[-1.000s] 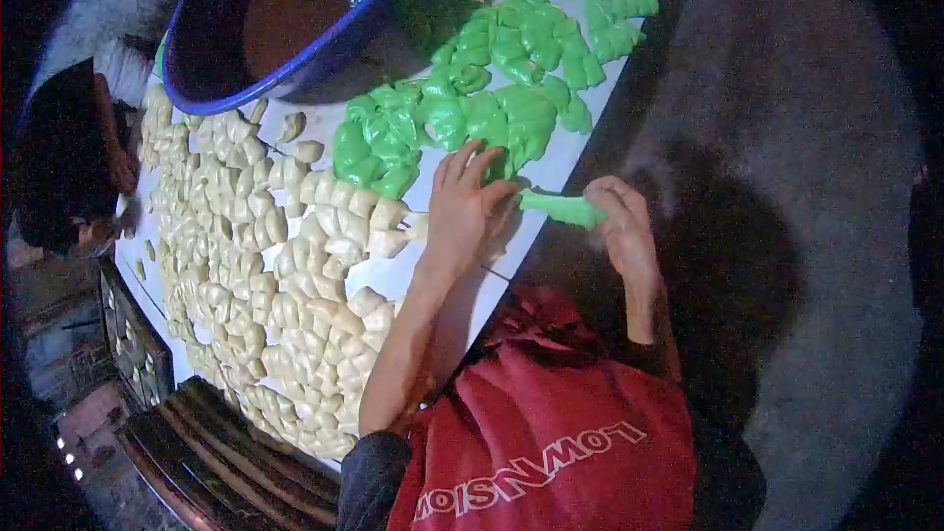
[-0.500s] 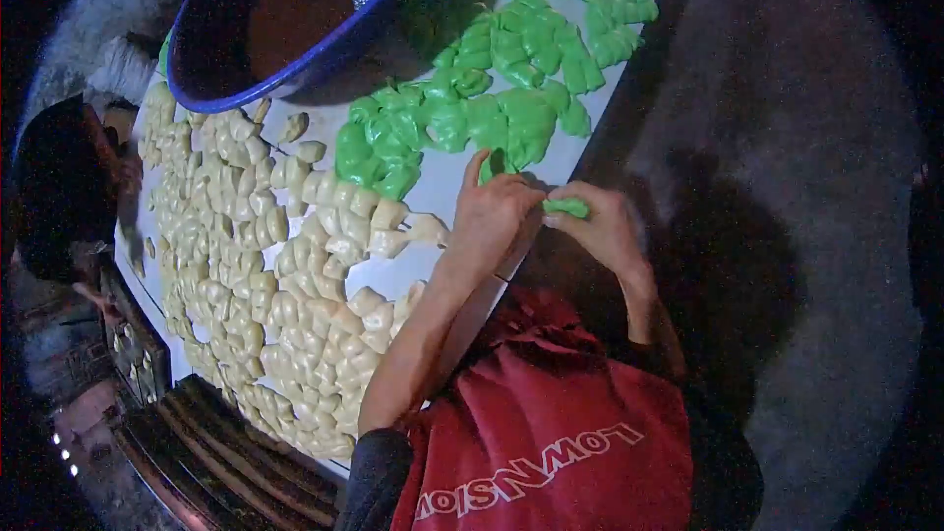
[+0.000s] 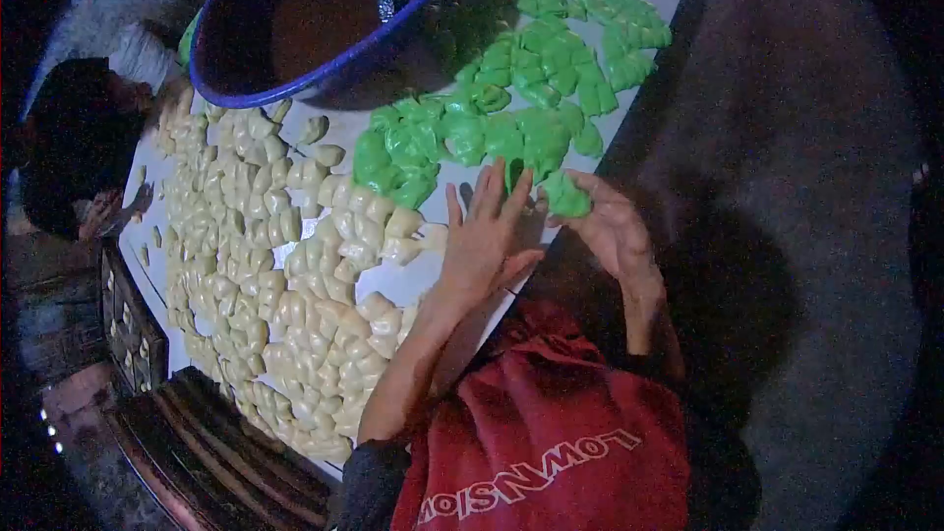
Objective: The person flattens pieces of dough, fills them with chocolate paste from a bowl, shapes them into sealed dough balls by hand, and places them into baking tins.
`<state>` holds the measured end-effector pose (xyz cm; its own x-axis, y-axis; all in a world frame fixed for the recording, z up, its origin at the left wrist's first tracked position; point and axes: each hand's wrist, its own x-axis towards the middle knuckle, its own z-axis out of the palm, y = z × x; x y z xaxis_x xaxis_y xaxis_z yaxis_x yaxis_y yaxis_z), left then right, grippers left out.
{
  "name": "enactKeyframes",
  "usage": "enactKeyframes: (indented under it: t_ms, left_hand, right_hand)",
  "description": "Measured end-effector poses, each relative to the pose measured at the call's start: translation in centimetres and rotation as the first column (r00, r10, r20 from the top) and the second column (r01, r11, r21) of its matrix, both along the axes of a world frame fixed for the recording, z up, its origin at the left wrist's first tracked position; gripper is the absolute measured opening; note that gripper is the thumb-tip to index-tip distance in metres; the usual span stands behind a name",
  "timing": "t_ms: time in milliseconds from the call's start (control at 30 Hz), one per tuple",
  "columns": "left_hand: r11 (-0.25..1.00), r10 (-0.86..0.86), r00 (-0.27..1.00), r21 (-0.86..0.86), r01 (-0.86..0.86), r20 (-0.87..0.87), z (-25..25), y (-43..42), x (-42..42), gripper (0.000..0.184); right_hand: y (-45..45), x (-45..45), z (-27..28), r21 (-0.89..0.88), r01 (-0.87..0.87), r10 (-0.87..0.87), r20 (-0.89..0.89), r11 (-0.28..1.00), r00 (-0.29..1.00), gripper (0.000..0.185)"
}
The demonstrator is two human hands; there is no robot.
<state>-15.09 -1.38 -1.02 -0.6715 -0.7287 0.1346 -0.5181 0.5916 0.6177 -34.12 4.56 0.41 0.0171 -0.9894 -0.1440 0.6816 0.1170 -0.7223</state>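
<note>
Plainly, a green piece [image 3: 567, 196] sits held in the right grip [image 3: 616, 232], near the splayed left grip [image 3: 482, 241].

A second ago my right hand [image 3: 615, 234] drew the green dough piece [image 3: 567, 195] out as a long strip, its other end at my left fingertips; half a second ago it was a short, bunched bit between both hands. Now it is a broader, rounded lump at my right fingers alone. My left hand [image 3: 480, 244] has come away from it and opened, fingers spread. The co-worker's hand [image 3: 102, 213], reaching over the dark tray [image 3: 131, 320] half a second ago, is now by the table edge.
</note>
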Motion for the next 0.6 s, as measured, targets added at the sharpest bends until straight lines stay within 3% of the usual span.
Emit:
enactKeyframes:
  t_ms: [33,67,100,133,167,200,233,267,300,333,367,400,433,467,500,533,600]
  left_hand:
    - [0.992,0.027,0.996,0.127,-0.016,-0.087,1.4,-0.2,0.3,0.088]
    - [0.99,0.123,0.971,0.098,-0.105,-0.204,2.4,-0.4,0.2,0.084]
    - [0.969,0.162,0.966,0.218,-0.117,-0.203,3.1,-0.8,0.4,0.075]
    - [0.934,0.203,0.959,0.334,-0.128,-0.199,3.7,-1.2,0.6,0.067]
    - [0.886,0.242,0.951,0.445,-0.134,-0.194,4.0,-1.5,0.9,0.059]
    - [0.931,0.215,0.928,0.35,-0.102,-0.303,3.7,-1.8,1.3,0.036]
    - [0.899,0.256,0.922,0.421,-0.117,-0.289,3.9,-1.8,1.6,0.033]
    - [0.862,0.293,0.916,0.49,-0.129,-0.274,4.1,-1.7,1.9,0.031]
    - [0.82,0.33,0.908,0.555,-0.141,-0.257,4.3,-1.6,2.2,0.029]
    - [0.831,0.29,0.918,0.547,-0.101,-0.271,3.5,-1.9,2.7,0.04]
    - [0.788,0.367,0.876,0.605,-0.114,-0.312,3.4,-1.9,2.8,0.046]
    - [0.744,0.442,0.826,0.657,-0.119,-0.35,3.5,-1.9,2.6,0.053]
    - [0.699,0.514,0.767,0.706,-0.117,-0.382,3.7,-2.0,2.4,0.061]
    - [0.769,0.48,0.794,0.614,-0.176,-0.373,4.0,-2.3,2.3,0.079]
    - [0.859,0.449,0.744,0.468,-0.208,-0.494,3.6,-2.6,1.8,0.082]
    - [0.882,0.434,0.713,0.423,-0.209,-0.551,4.0,-3.3,1.4,0.084]
    - [0.928,0.37,0.619,0.304,-0.215,-0.693,4.5,-4.5,0.4,0.09]
  right_hand:
    - [-0.3,0.3,0.2,0.035,-0.015,0.018,-0.099,0.999,0.995,0.05]
    - [-0.4,1.0,0.3,0.073,-0.03,0.044,-0.194,0.997,0.98,0.047]
    - [-0.7,1.5,0.4,0.109,-0.046,0.075,-0.285,0.993,0.955,0.044]
    - [-1.2,1.9,-0.5,0.113,-0.014,0.067,-0.486,0.993,0.872,0.037]
    - [-1.5,2.1,-0.3,0.167,-0.009,0.086,-0.461,0.986,0.883,0.035]
    - [-2.1,2.5,0.8,0.22,-0.002,0.1,-0.437,0.976,0.894,0.033]
    - [-2.7,3.0,1.7,0.271,0.008,0.109,-0.414,0.963,0.904,0.031]
    - [-3.2,3.4,2.4,0.259,0.048,0.077,-0.454,0.965,0.887,0.027]
    - [-3.5,3.6,1.8,0.125,0.078,0.016,-0.621,0.989,0.784,0.026]
    - [-3.7,3.8,0.7,-0.016,0.082,-0.066,-0.757,0.996,0.65,0.026]
    - [-4.1,4.0,0.2,-0.16,0.058,-0.168,-0.851,0.985,0.497,0.025]
    - [-4.6,4.0,0.5,-0.124,0.063,-0.139,-0.869,0.99,0.475,0.028]
    - [-5.1,4.4,0.8,-0.089,0.09,-0.124,-0.821,0.992,0.557,0.028]
    - [-5.4,4.7,1.1,-0.052,0.111,-0.111,-0.765,0.992,0.635,0.029]
    - [-5.9,5.1,1.3,-0.011,0.127,-0.098,-0.7,0.992,0.708,0.029]
    - [-6.6,5.8,1.2,-0.141,0.132,-0.192,-0.656,0.981,0.73,0.03]
    - [-7.6,7.7,2.8,-0.127,0.108,-0.15,-0.396,0.986,0.906,0.031]
